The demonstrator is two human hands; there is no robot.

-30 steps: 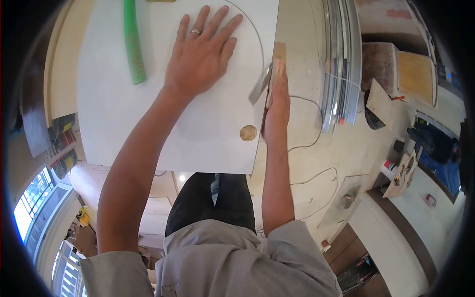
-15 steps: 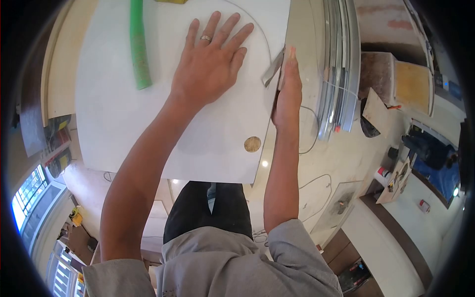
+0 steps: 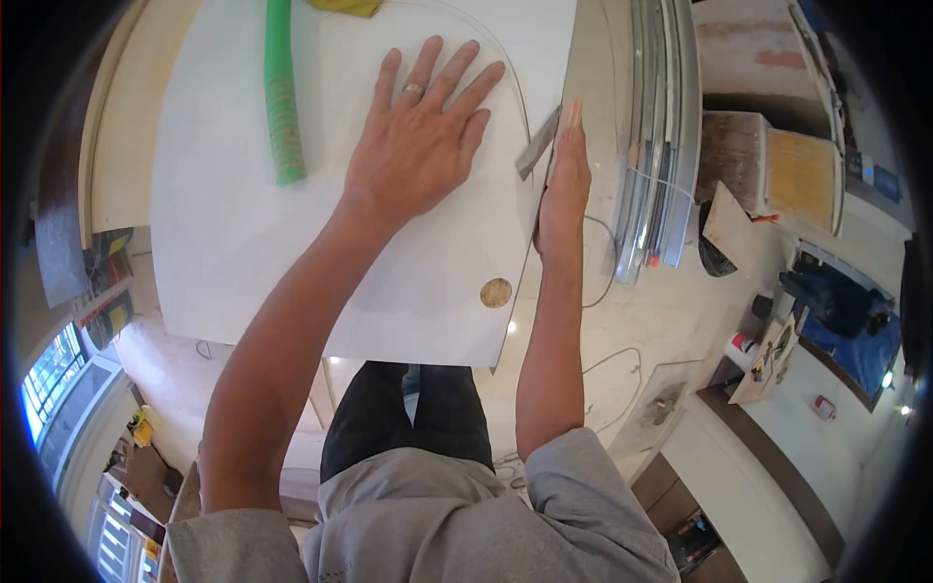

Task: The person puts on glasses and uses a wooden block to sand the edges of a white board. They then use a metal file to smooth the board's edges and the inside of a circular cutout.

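My left hand (image 3: 413, 146) lies flat on a large white board (image 3: 243, 262), its fingers spread and a ring on one of them. At the board's right edge is my right hand (image 3: 566, 189), turned on its side with straight fingers and the palm against the edge. A thin grey strip (image 3: 540, 144) juts from beside its fingers onto the white surface; the palm side and thumb are hidden. Near the board's front right corner is a round brownish spot (image 3: 496, 292). A green tube (image 3: 283, 107) rests on the board left of my left hand.
Long metal profiles (image 3: 653, 155), tied together, lie to the right. Cables (image 3: 637, 379) trail over the floor. A yellow cloth-like thing (image 3: 350, 7) is at the board's far side. Wooden boxes (image 3: 802, 180) stand at the right, and a pale panel (image 3: 121, 126) at the left.
The whole view has shifted slightly, so the board and tube sit a little lower. Both hands keep nearly the same places on the board.
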